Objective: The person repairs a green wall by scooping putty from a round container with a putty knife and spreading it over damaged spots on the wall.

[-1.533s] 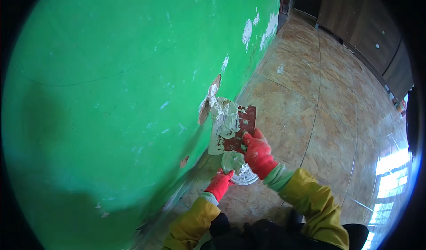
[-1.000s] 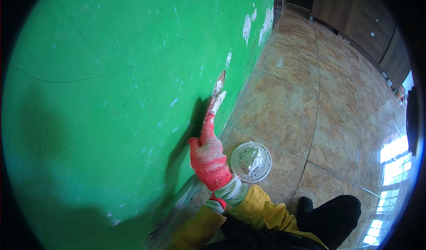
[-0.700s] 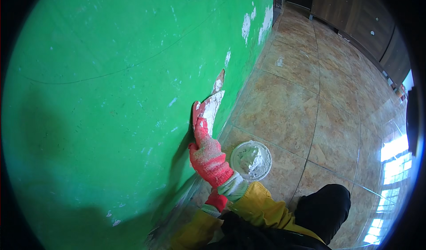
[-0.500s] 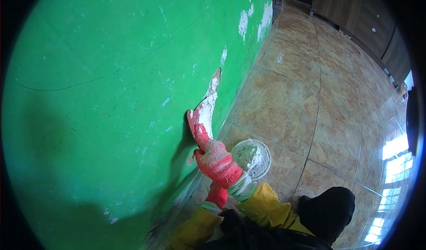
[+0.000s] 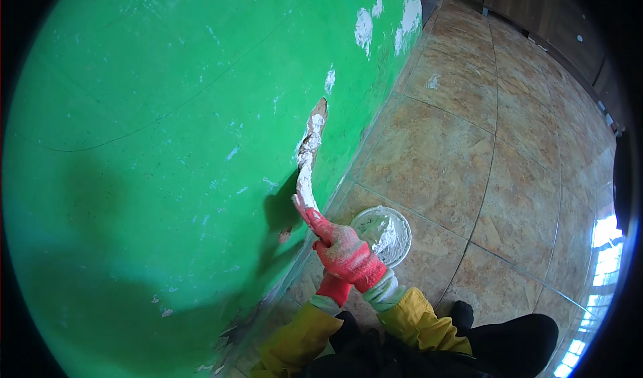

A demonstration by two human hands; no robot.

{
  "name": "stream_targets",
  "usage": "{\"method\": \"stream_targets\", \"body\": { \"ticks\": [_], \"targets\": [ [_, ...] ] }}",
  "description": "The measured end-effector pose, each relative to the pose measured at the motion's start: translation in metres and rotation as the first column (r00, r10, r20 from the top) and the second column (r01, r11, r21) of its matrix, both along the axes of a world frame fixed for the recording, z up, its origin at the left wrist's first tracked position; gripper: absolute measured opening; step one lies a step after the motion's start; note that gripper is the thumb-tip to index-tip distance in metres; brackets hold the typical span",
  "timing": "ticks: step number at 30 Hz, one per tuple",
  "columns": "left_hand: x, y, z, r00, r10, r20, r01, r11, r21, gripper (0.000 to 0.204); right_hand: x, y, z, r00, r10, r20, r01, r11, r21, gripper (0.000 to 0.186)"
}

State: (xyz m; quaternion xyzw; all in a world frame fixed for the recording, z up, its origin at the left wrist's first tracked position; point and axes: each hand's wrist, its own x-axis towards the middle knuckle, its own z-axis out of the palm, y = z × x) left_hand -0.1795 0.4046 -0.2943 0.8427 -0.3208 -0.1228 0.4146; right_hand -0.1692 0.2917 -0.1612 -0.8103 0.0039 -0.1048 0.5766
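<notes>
My right hand (image 5: 345, 249), in a red and white knitted glove, is closed around a reddish flat putty spreader (image 5: 301, 205) smeared with white. The spreader is held against the green wall (image 5: 181, 197) at the lower end of a long damaged patch (image 5: 318, 113). White putty (image 5: 305, 180) covers much of that patch, with bare brown showing near its top. Below and partly behind the right wrist is my left hand (image 5: 333, 289), also in a red glove; its fingers are hidden. A round tub (image 5: 407, 234) of white putty stands on the floor beside my right hand.
More white patches (image 5: 364, 29) mark the wall farther along. Brown tiles (image 5: 429, 153) cover the floor, which meets the wall in a rough edge. Dark wooden cabinets (image 5: 542, 16) stand at the far right. My dark-clothed leg (image 5: 516, 338) is at the lower right.
My right hand and the spreader have moved down and slightly right along the patch, uncovering more of its putty-coated middle. My leg has shifted, and the view has turned slightly.
</notes>
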Motion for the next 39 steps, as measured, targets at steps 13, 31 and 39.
{"method": "stream_targets", "body": {
  "ticks": [13,31,39],
  "targets": [
    [-0.003,0.012,0.01,0.992,0.021,0.122,-0.025,0.999,0.03,0.032,0.008,0.005,0.009,0.888,-0.459,-0.011,0.366,0.694,0.62,0.062],
    [0.001,0.013,0.064,0.943,0.172,-0.283,-0.196,0.979,-0.058,0.037,0.067,0.003,0.023,0.969,-0.228,0.09,0.233,0.971,-0.049,0.058],
    [0.01,0.017,0.026,0.892,0.173,-0.419,-0.3,0.918,-0.258,0.028,0.049,-0.015,0.026,0.994,-0.105,-0.028,0.104,0.994,-0.043,0.054]
  ]
}}
